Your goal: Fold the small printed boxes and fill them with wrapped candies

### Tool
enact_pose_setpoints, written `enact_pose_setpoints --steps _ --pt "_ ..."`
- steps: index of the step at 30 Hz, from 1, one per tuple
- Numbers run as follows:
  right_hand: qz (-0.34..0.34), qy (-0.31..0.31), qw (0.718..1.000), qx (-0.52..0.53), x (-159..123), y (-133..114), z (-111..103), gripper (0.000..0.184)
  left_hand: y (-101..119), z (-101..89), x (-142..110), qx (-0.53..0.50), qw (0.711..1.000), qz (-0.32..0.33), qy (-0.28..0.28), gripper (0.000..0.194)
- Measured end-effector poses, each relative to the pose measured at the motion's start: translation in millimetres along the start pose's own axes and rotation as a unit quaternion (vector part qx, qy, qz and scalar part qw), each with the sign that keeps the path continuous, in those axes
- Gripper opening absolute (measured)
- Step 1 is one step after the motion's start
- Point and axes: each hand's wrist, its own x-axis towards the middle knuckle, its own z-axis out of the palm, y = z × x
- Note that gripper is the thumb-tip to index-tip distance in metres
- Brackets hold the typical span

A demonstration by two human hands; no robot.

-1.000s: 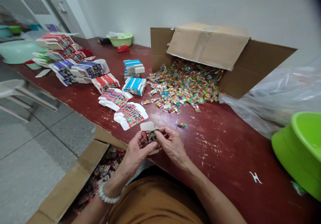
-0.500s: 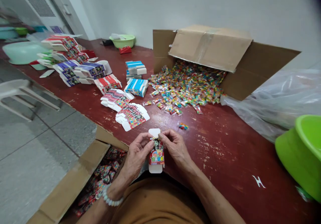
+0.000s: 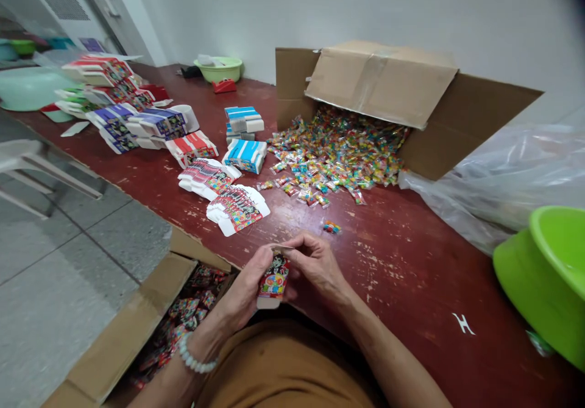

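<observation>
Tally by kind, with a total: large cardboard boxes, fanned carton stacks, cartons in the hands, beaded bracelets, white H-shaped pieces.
Large cardboard boxes: 2
Fanned carton stacks: 2
Small printed carton between the left hand and right hand: 1
Beaded bracelet: 1
White H-shaped piece: 1
Total: 7

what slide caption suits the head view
Left hand holds a printed carton, right hand at its top; wrapped candies spill from a cardboard box.
</observation>
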Motion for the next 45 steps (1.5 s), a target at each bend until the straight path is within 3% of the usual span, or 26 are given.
enact_pose_setpoints --steps 2,4,8,12,16,20,23,26,29,30,32,34,36,37,39,41,43,45 --pt "-0.005 -0.02 0.999 -0.034 -3.2 -1.0 -1.2 0.029 -1.4 2.0 0.2 -0.013 0.998 -0.061 -0.024 0.05" --pt "0.004 -0.041 0.998 -0.057 -4.1 -4.5 -2.6 0.029 -3.7 3.1 1.6 -0.014 0.997 -0.072 -0.011 0.056" --pt "0.046 -0.062 0.995 -0.066 2.6 -16.1 -3.7 0.027 -7.3 2.1 5.1 0.021 0.999 -0.024 -0.008 0.057" --pt "0.099 -0.045 0.994 0.003 9.5 -26.4 -1.4 0.027 -5.6 -1.7 5.9 0.073 0.997 0.002 -0.03 0.062" --pt "0.101 -0.052 0.993 0.027 7.8 -25.0 -0.1 0.026 -4.5 -6.3 5.0 0.11 0.993 0.018 -0.025 0.061" --pt "-0.035 -0.103 0.989 -0.095 4.0 -23.6 -7.9 0.021 -8.4 -7.9 4.4 0.068 0.997 0.015 -0.031 0.058" --pt "-0.147 -0.15 0.945 -0.251 2.0 -30.5 -12.7 0.021 -12.1 -4.2 4.8 0.027 0.999 -0.001 -0.037 0.065" --pt "-0.206 -0.162 0.893 -0.367 2.7 -35.3 -14.9 0.012 -16.1 2.4 2.9 0.009 0.999 -0.018 -0.032 0.066" --pt "-0.201 -0.178 0.89 -0.368 9.5 -29.5 -28.3 0.014 -21.9 6.2 -5.9 -0.031 0.998 -0.036 -0.035 0.057" --pt "-0.186 -0.154 0.899 -0.365 13.0 -25.1 -37.2 0.016 -24.4 5.4 -10.4 -0.053 0.997 -0.045 -0.035 0.054" --pt "-0.135 -0.03 0.903 -0.406 20.6 -13.8 -59.7 0.018 -29.9 -1.0 -20.1 -0.091 0.992 -0.085 -0.035 0.047" --pt "-0.071 0.122 0.852 -0.505 26.5 -1.0 -83.3 0.018 -34.0 -14.6 -28.7 -0.102 0.985 -0.134 -0.026 0.045" --pt "-0.015 0.174 0.805 -0.567 28.9 10.4 -101.6 0.017 -34.1 -34.7 -34.6 -0.065 0.987 -0.148 0.0 0.045" --pt "0.001 0.17 0.798 -0.579 28.9 14.8 -107.6 0.017 -31.9 -46.2 -36.4 -0.025 0.99 -0.137 0.013 0.043" --pt "0.004 0.143 0.81 -0.568 27.7 19.8 -113.1 0.017 -23.5 -68.7 -38.5 0.085 0.99 -0.112 0.007 0.035" --pt "-0.007 0.119 0.843 -0.524 25.6 19.8 -109.9 0.018 -12.1 -86.1 -40.1 0.198 0.968 -0.14 -0.06 0.032" --pt "-0.005 0.107 0.892 -0.439 21.7 15.7 -98.3 0.021 -1.7 -94.3 -42.3 0.274 0.933 -0.191 -0.136 0.029" --pt "0.031 0.076 0.951 -0.299 14.5 8.6 -78.6 0.025 4.6 -92.8 -43.8 0.294 0.916 -0.212 -0.172 0.026"
